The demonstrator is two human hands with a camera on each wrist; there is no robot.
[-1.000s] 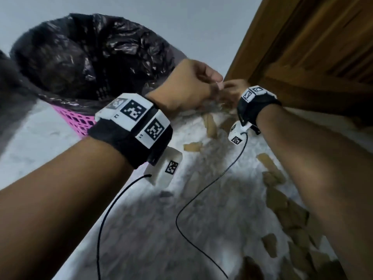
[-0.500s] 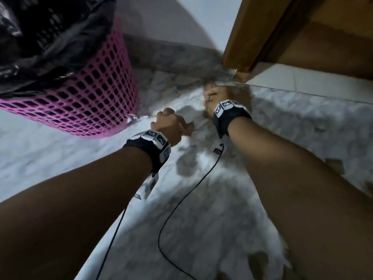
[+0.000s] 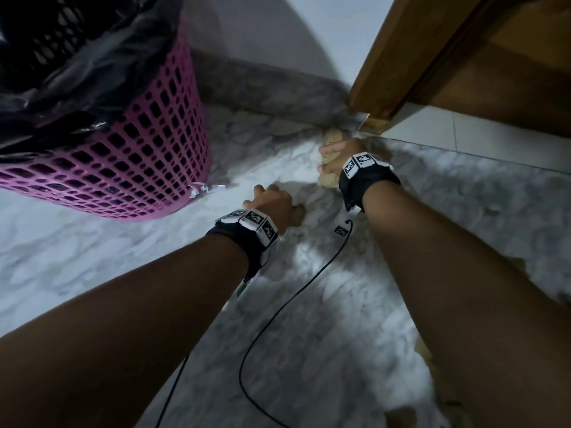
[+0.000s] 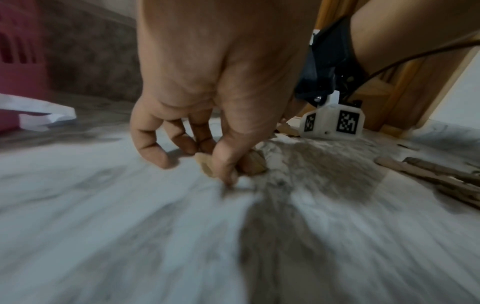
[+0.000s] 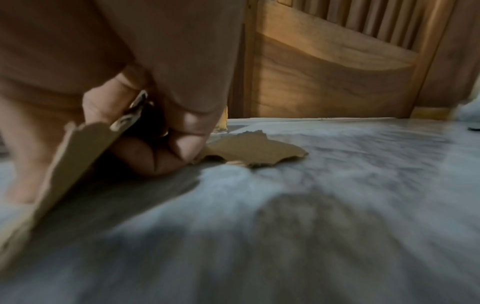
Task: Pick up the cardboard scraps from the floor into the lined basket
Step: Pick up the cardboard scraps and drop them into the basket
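The pink basket (image 3: pixel 139 156) with its black liner (image 3: pixel 77 50) stands at the upper left of the head view. My left hand (image 3: pixel 275 205) is down on the marble floor. In the left wrist view its thumb and fingers (image 4: pixel 226 164) pinch a small cardboard scrap (image 4: pixel 255 164) that lies on the floor. My right hand (image 3: pixel 335 159) is farther off, by the door corner, and grips a long cardboard strip (image 5: pixel 70 162) in its curled fingers (image 5: pixel 182 144). Those fingers also touch a flat torn scrap (image 5: pixel 254 151) on the floor.
A wooden door and frame (image 3: pixel 432 63) close off the far right. A crumpled white paper bit (image 3: pixel 202 189) lies at the basket's foot. Several more cardboard scraps lie to the right (image 4: pixel 441 176) and near my right forearm (image 3: pixel 425 353). Black wrist cables (image 3: pixel 278 307) trail over the floor.
Both hands have dropped from beside the basket rim to the floor near the door corner. The left hand has closed on a small scrap; the right still holds cardboard.
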